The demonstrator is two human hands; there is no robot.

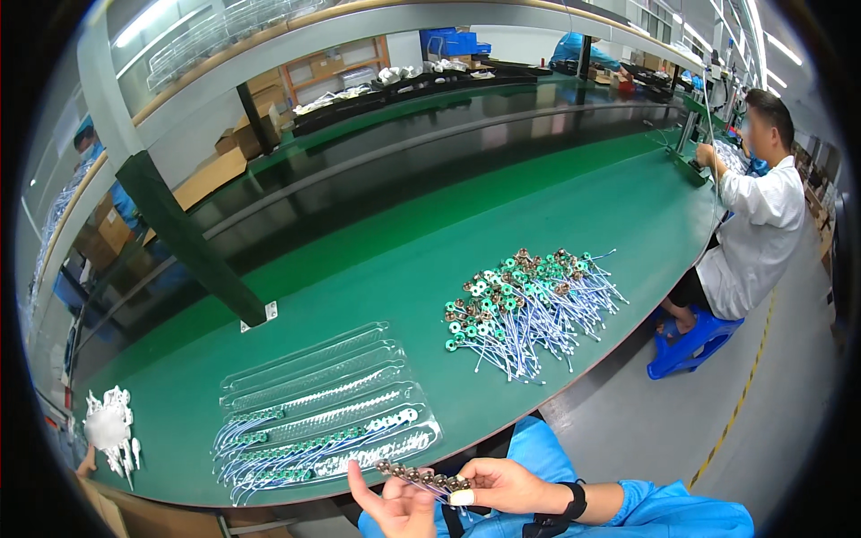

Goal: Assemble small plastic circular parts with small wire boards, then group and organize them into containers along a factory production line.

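Pinching the right end of a short row of metallic parts (423,476) between thumb and fingers of my right hand (484,489). Parts shiny, brownish, rounded, packed side by side; thin pale wires beneath. Long axis crosswise to me, slanted: left end farther out, right end nearer. My left hand (395,509) is at the row's left part, one finger raised; cannot tell if it grips.

Left of the grip, near: clear plastic tray (260,377), glossy, with long ribbed channels; nearer channels hold green-topped pieces (285,455), blue-white wires trailing left. Beyond the grip, rightward: loose heap (529,305) of green, white and brownish discs, wires fanned toward me, on smooth green tabletop (386,287).
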